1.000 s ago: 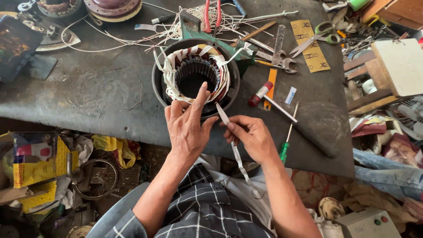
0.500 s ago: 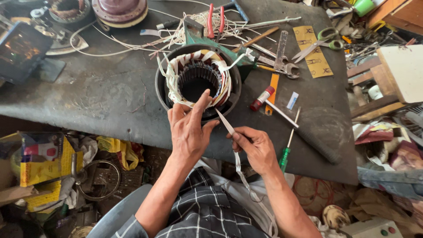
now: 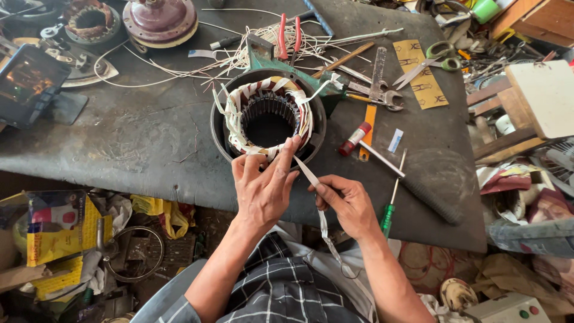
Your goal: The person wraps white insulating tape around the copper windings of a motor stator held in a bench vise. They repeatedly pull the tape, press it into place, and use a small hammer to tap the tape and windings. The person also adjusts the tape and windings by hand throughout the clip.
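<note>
A round motor stator [image 3: 267,116] with copper windings wrapped in white tape sits on the dark workbench [image 3: 137,143]. My left hand [image 3: 263,185] rests against the stator's near rim, fingers pressing the winding there. My right hand [image 3: 345,203] pinches a long white cloth tape [image 3: 312,179] that runs from the stator's near edge through my fingers and hangs down toward my lap. The tape is pulled taut between the two hands.
Red-handled pliers [image 3: 289,36], a wrench [image 3: 380,78], scissors [image 3: 427,57], a green-handled screwdriver [image 3: 390,209], a red marker [image 3: 354,139] and loose white wires lie behind and right of the stator. A maroon motor cover [image 3: 159,21] and a phone [image 3: 27,84] are at the left.
The view has shifted so the stator sits lower and nearer. My right hand has drawn the tape tighter and closer to my left hand at the stator's rim.
</note>
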The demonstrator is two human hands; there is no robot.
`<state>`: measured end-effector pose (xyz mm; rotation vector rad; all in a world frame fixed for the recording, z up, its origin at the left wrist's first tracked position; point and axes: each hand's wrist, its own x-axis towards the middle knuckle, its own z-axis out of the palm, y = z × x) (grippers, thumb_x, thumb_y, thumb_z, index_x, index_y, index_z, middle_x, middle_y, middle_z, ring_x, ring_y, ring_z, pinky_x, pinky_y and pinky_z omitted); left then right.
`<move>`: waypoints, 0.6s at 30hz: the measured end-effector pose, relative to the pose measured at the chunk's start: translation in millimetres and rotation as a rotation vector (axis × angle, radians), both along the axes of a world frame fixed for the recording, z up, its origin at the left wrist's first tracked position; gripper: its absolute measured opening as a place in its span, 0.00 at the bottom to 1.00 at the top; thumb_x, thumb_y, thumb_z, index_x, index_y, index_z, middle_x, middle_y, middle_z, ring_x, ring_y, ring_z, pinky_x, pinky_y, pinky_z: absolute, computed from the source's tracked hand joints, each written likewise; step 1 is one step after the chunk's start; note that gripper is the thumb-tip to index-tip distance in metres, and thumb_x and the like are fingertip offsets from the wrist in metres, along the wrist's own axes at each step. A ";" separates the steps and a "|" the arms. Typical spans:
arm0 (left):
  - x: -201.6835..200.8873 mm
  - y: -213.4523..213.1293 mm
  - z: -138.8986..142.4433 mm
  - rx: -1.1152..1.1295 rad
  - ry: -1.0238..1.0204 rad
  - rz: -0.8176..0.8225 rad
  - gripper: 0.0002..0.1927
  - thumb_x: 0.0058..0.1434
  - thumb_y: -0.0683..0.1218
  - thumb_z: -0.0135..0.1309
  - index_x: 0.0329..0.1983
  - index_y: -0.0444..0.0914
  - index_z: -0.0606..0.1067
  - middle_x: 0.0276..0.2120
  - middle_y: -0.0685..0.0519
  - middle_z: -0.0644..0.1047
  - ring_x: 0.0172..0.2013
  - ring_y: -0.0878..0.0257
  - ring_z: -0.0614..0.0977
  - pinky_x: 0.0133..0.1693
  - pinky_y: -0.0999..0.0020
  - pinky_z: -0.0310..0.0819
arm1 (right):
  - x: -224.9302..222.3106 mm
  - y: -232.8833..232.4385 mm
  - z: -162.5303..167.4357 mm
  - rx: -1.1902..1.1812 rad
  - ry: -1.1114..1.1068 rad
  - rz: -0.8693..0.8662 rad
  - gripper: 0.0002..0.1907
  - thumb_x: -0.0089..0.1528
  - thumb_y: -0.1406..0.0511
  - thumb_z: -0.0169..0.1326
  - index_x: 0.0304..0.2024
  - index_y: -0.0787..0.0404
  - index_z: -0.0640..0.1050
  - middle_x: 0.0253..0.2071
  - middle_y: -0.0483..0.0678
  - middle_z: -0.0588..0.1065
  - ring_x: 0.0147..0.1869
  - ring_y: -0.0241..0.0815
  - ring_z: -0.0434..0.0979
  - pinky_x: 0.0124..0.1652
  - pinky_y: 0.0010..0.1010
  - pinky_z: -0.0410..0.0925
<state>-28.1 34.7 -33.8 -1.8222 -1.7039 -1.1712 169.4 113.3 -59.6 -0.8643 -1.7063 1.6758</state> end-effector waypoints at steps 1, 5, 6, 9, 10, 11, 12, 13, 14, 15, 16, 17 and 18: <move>-0.7 -0.1 -1.3 -0.005 0.003 -0.006 0.40 0.61 0.44 0.66 0.74 0.38 0.62 0.60 0.59 0.78 0.41 0.57 0.70 0.53 0.58 0.61 | -0.3 -0.1 -0.1 -0.001 0.000 0.001 0.14 0.68 0.62 0.55 0.41 0.68 0.83 0.25 0.42 0.75 0.30 0.30 0.73 0.33 0.23 0.68; -0.2 1.3 -5.3 -0.011 -0.040 -0.016 0.41 0.62 0.44 0.65 0.75 0.35 0.59 0.64 0.62 0.76 0.43 0.56 0.71 0.55 0.57 0.60 | -1.7 0.7 1.3 0.000 -0.011 -0.004 0.14 0.68 0.62 0.55 0.41 0.67 0.83 0.25 0.42 0.75 0.30 0.30 0.73 0.33 0.23 0.68; 0.2 1.2 -6.1 -0.017 -0.033 -0.008 0.41 0.62 0.43 0.65 0.75 0.35 0.59 0.65 0.62 0.76 0.44 0.56 0.71 0.55 0.57 0.60 | -2.0 1.4 1.9 0.000 -0.018 -0.006 0.14 0.68 0.62 0.55 0.41 0.67 0.83 0.25 0.42 0.75 0.30 0.30 0.73 0.34 0.23 0.68; 2.9 -0.1 -6.4 -0.033 -0.025 0.015 0.41 0.63 0.43 0.65 0.76 0.35 0.58 0.65 0.62 0.76 0.45 0.57 0.71 0.55 0.58 0.59 | -0.8 3.7 5.0 0.019 -0.020 -0.009 0.13 0.68 0.62 0.55 0.41 0.67 0.83 0.25 0.43 0.76 0.30 0.31 0.74 0.33 0.24 0.69; 3.2 -0.7 -6.0 -0.036 -0.029 0.024 0.42 0.62 0.43 0.65 0.76 0.35 0.58 0.65 0.62 0.76 0.45 0.57 0.71 0.55 0.58 0.58 | -0.4 4.8 5.8 0.020 -0.012 -0.001 0.13 0.68 0.62 0.54 0.41 0.67 0.83 0.26 0.43 0.76 0.30 0.30 0.74 0.33 0.23 0.68; 4.1 -1.4 -5.4 -0.038 -0.034 0.033 0.42 0.61 0.44 0.65 0.76 0.35 0.59 0.64 0.62 0.76 0.45 0.57 0.72 0.55 0.58 0.58 | 1.0 6.1 6.9 0.021 -0.005 0.009 0.13 0.68 0.62 0.54 0.41 0.67 0.83 0.26 0.43 0.76 0.30 0.30 0.74 0.34 0.23 0.68; 4.1 -1.7 -4.3 -0.057 -0.042 0.047 0.43 0.60 0.44 0.66 0.76 0.36 0.59 0.61 0.63 0.77 0.44 0.57 0.71 0.55 0.58 0.58 | 1.9 7.5 7.7 0.024 0.004 0.018 0.14 0.68 0.62 0.54 0.41 0.67 0.83 0.26 0.43 0.76 0.31 0.30 0.73 0.34 0.23 0.68; 4.0 -2.0 -3.2 -0.076 -0.051 0.061 0.43 0.60 0.45 0.66 0.76 0.37 0.60 0.57 0.64 0.78 0.43 0.58 0.71 0.55 0.57 0.58 | 2.5 8.9 8.2 0.025 0.004 0.023 0.14 0.68 0.62 0.54 0.41 0.67 0.83 0.26 0.43 0.76 0.30 0.30 0.73 0.33 0.23 0.68; 4.6 -2.6 -2.0 -0.097 -0.060 0.075 0.44 0.59 0.46 0.67 0.76 0.38 0.60 0.54 0.65 0.79 0.41 0.59 0.70 0.55 0.56 0.58 | 3.3 10.2 8.9 0.024 0.003 0.028 0.14 0.68 0.62 0.54 0.40 0.67 0.83 0.26 0.43 0.76 0.30 0.30 0.73 0.33 0.23 0.67; 5.2 -3.2 -0.9 -0.104 -0.075 0.083 0.44 0.58 0.46 0.68 0.76 0.39 0.60 0.52 0.66 0.79 0.41 0.59 0.70 0.54 0.57 0.58 | 3.3 10.9 9.5 0.023 0.002 0.032 0.14 0.68 0.62 0.54 0.40 0.67 0.82 0.26 0.43 0.76 0.30 0.30 0.73 0.33 0.23 0.67; 6.8 -3.2 0.0 -0.110 -0.095 0.092 0.45 0.57 0.47 0.68 0.75 0.39 0.61 0.51 0.66 0.80 0.40 0.59 0.70 0.53 0.58 0.58 | 3.9 11.2 10.7 0.005 0.007 0.034 0.13 0.68 0.62 0.54 0.40 0.67 0.82 0.26 0.43 0.76 0.30 0.30 0.72 0.33 0.23 0.67; 6.5 -1.9 1.0 -0.109 -0.107 0.100 0.45 0.57 0.47 0.69 0.75 0.40 0.61 0.49 0.66 0.80 0.39 0.60 0.69 0.53 0.59 0.58 | 2.7 11.7 12.0 -0.007 0.018 0.034 0.13 0.68 0.62 0.54 0.40 0.66 0.82 0.26 0.43 0.76 0.30 0.30 0.72 0.33 0.23 0.67; 5.9 -0.4 1.9 -0.085 -0.127 0.077 0.46 0.56 0.46 0.68 0.76 0.40 0.60 0.52 0.66 0.80 0.40 0.60 0.69 0.54 0.59 0.58 | 1.6 12.2 14.4 -0.018 0.029 0.033 0.13 0.68 0.62 0.54 0.40 0.66 0.82 0.26 0.43 0.76 0.30 0.30 0.72 0.33 0.23 0.67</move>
